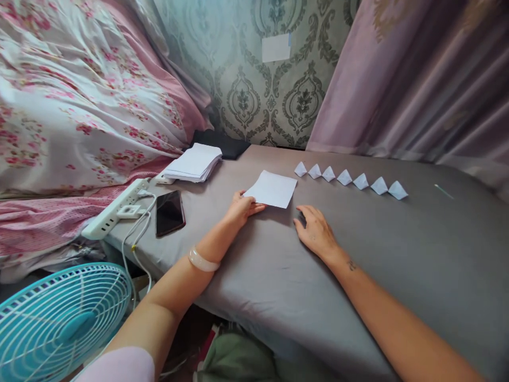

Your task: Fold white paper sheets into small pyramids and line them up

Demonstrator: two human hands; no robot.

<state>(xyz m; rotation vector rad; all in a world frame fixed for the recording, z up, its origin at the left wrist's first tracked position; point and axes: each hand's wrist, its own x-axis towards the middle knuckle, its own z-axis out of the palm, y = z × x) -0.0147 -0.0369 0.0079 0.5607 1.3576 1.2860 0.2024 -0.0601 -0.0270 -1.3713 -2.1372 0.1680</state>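
Note:
My left hand [243,206] grips a sheet of white paper [272,188] by its near left corner, thumb on top and fingers underneath. The sheet looks roughly square and is raised a little off the grey cloth. Close to its near right corner, my right hand [314,228] is apart from the paper, its fingers curved and spread with nothing between them. Beyond it, several small folded white paper pieces [344,177] stand in a slanting row. A stack of white paper [194,163] lies to the far left of my left hand.
A dark phone [170,213] and a white power strip [119,208] with cables lie at the left. A blue fan [75,323] stands at lower left. A black flat item [222,144] is behind the stack. A thin stick [444,191] lies right on the grey tablecloth [417,254].

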